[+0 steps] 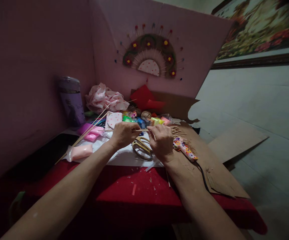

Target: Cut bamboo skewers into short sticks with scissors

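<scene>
Wooden and pale, a thin straight stick (142, 130) spanned the gap between the left hand (124, 134) and right hand (161, 139), both curled in pinches, apparently to steady it. Gold-handled scissors (142, 145) lay nearby, presumably for easy reach.

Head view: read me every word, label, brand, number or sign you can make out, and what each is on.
No text can be read.
Purple tumbler: small lettering-like marks beside a dark figure, too blurred to read.
Clay packet, scissors, glue gun: no legible lettering.
</scene>
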Demonstrator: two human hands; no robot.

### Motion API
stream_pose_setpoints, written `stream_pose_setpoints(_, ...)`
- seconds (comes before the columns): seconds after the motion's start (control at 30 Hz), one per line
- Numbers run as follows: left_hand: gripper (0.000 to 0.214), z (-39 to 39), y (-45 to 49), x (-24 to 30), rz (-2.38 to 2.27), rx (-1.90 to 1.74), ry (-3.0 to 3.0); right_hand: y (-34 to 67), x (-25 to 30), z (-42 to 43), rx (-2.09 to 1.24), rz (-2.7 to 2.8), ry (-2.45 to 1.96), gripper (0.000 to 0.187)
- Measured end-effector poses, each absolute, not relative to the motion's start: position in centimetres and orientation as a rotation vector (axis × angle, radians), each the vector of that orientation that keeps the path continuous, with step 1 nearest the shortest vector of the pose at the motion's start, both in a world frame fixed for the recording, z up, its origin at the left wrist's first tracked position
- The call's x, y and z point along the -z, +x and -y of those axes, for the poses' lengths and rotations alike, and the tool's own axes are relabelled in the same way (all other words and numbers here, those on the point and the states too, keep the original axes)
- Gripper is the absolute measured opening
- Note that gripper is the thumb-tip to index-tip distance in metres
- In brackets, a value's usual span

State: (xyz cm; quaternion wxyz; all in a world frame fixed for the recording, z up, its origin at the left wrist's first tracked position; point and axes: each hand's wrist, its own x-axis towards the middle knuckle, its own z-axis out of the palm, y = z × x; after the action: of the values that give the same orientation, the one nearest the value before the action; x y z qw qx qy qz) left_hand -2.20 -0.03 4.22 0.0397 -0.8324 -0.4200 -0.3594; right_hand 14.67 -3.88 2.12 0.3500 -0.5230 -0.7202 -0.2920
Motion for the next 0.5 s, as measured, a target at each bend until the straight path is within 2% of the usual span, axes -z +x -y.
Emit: stream_pose_setpoints(0.5,0.032,0.09,-2.04,-4.27,1.293,0.975,-2.488,14.87,-2.25,3.75,0.645,1.954,-1.309,0.028)
